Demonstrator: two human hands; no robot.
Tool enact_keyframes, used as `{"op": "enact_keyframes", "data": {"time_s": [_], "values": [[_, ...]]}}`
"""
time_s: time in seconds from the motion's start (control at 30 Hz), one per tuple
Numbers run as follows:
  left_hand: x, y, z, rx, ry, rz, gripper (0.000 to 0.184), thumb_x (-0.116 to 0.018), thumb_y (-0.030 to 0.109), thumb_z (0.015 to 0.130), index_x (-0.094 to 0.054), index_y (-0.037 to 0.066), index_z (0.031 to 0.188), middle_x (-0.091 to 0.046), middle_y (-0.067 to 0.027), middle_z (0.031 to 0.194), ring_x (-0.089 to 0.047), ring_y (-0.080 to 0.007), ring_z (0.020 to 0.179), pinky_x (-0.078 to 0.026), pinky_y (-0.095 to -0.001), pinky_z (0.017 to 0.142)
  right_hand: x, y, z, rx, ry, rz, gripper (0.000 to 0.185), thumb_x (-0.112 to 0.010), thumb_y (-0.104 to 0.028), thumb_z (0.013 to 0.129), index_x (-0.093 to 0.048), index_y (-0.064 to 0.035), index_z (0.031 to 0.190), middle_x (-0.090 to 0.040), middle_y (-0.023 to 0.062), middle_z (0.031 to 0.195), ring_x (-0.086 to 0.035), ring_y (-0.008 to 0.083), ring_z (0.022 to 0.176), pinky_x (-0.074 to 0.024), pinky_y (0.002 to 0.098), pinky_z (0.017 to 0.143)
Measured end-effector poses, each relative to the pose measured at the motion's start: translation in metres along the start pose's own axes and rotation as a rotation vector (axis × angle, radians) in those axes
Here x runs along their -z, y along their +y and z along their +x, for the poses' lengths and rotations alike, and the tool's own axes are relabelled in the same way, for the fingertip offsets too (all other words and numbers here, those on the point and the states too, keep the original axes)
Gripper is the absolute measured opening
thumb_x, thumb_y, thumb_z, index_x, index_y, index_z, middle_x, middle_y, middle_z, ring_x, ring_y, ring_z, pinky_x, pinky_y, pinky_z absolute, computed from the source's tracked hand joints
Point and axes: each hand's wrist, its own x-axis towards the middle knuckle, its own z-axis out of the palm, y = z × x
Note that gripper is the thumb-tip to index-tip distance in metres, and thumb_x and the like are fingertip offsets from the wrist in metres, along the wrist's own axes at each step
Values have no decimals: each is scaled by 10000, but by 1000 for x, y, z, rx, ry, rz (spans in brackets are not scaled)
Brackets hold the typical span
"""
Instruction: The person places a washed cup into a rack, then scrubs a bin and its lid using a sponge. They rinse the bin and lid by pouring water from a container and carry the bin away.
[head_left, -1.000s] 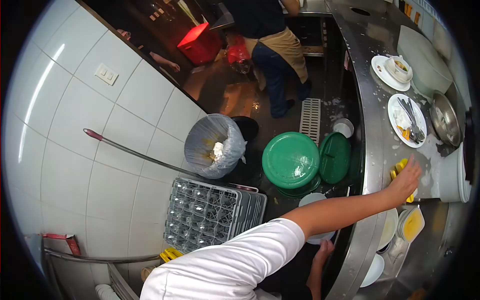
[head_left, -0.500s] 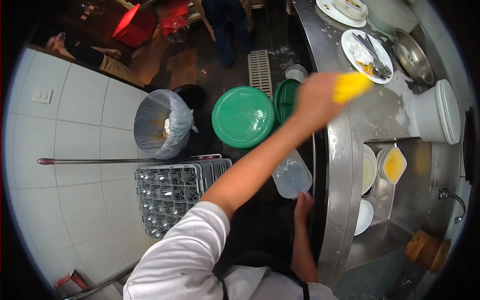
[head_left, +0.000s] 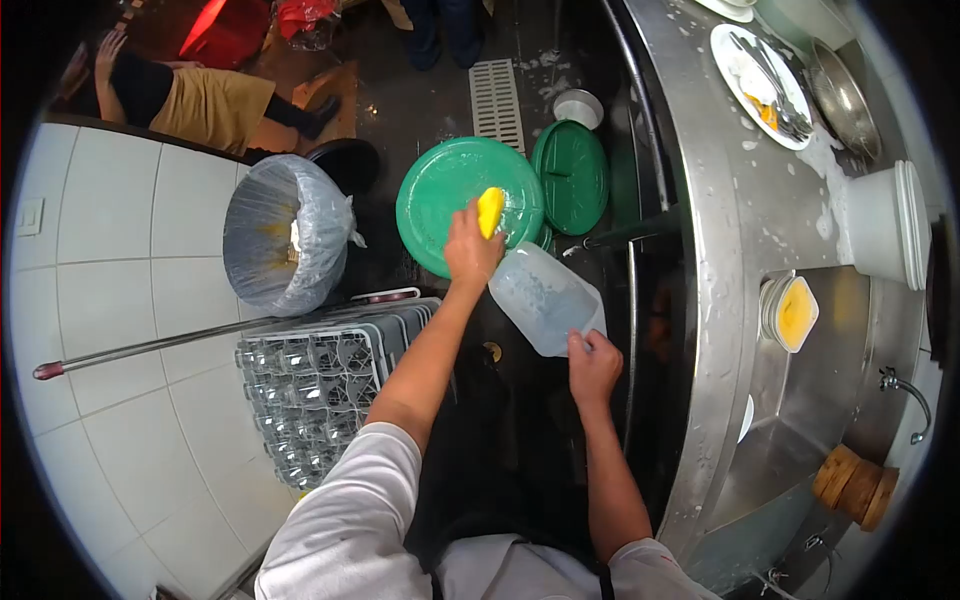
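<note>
My left hand (head_left: pixel 473 250) is closed on a yellow sponge (head_left: pixel 490 212), held over the round green lid (head_left: pixel 440 200); I cannot tell whether the sponge touches it. A clear plastic container (head_left: pixel 545 300) tilts beside it, with one corner close to my left hand. My right hand (head_left: pixel 593 362) grips this container by its lower right rim. A second green lid (head_left: pixel 572 178) lies behind, at the right of the first.
On the left stand a bagged bin (head_left: pixel 285 235) and a rack of glasses (head_left: pixel 310 390), with a long pole (head_left: pixel 160 348) across. At right, the steel counter (head_left: pixel 700 200) holds a plate (head_left: pixel 760 85) with cutlery and food scraps. Another person (head_left: pixel 190 95) is at the upper left.
My left hand with the sponge has swung from above the counter leftward to the green lid. My right hand has raised and tilted the container. The view has shifted.
</note>
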Motion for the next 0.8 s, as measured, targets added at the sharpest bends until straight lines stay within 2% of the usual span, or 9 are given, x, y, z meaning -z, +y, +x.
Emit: {"op": "enact_keyframes", "data": {"time_s": [0.17,0.2,0.3,0.37,0.43,0.53,0.63,0.73,0.8], "values": [[2,-31,38,-274,-174,86,669,-845,265,740,-565,83,1319,-609,-164,1086,-663,-381,966,-555,-474,753,18,39,3,-105,-103,336,214,-710,-128,851,-638,36,734,-605,113,638,-570,196,563,-421,353,556],[7,-37,50,-206,-97,130,650,-841,276,736,-577,77,1296,-635,-175,1015,-668,-378,926,-555,-475,745,20,48,1,-99,-107,377,160,-683,-74,872,-654,40,764,-586,47,625,-524,86,594,-396,307,548],[13,-51,64,127,-33,140,605,-842,295,733,-609,73,1245,-656,-185,952,-671,-378,892,-555,-476,740,26,37,-5,-159,-80,459,156,-673,-70,881,-657,39,771,-591,22,645,-522,73,624,-399,298,566],[-8,-52,43,-152,5,103,603,-855,298,720,-618,56,1218,-673,-187,961,-685,-383,866,-561,-469,756,16,47,-10,-149,-49,511,146,-655,-73,898,-675,46,814,-606,2,687,-525,63,665,-410,282,600],[1,-35,35,-411,-168,64,600,-855,294,718,-619,41,1208,-673,-185,961,-686,-389,869,-562,-464,763,7,44,-14,-177,-22,592,151,-637,-78,915,-688,52,857,-622,-8,729,-531,58,703,-420,269,634],[0,-56,69,-193,-49,47,635,-844,328,738,-595,39,1245,-674,-185,994,-682,-394,894,-562,-469,756,10,46,-20,-244,-7,670,176,-615,-90,938,-699,63,917,-641,-11,785,-540,58,750,-432,256,679],[9,-64,98,199,-31,201,675,-820,375,770,-560,39,1295,-676,-181,1034,-679,-399,911,-562,-476,741,18,54,-22,-233,-8,655,193,-604,-98,950,-701,69,943,-647,-16,811,-542,56,773,-437,252,700],[11,-91,62,35,-25,271,720,-802,408,791,-526,48,1351,-674,-184,1066,-683,-396,918,-563,-480,731,16,53,-31,-249,16,692,187,-607,-100,950,-700,61,925,-643,-24,808,-534,53,769,-433,253,697],[25,-107,14,-52,113,216,706,-838,362,759,-570,63,1340,-662,-185,990,-683,-385,863,-565,-462,709,10,62,-33,-246,19,697,185,-614,-105,947,-698,57,917,-642,-28,809,-527,51,764,-432,253,694]]}}
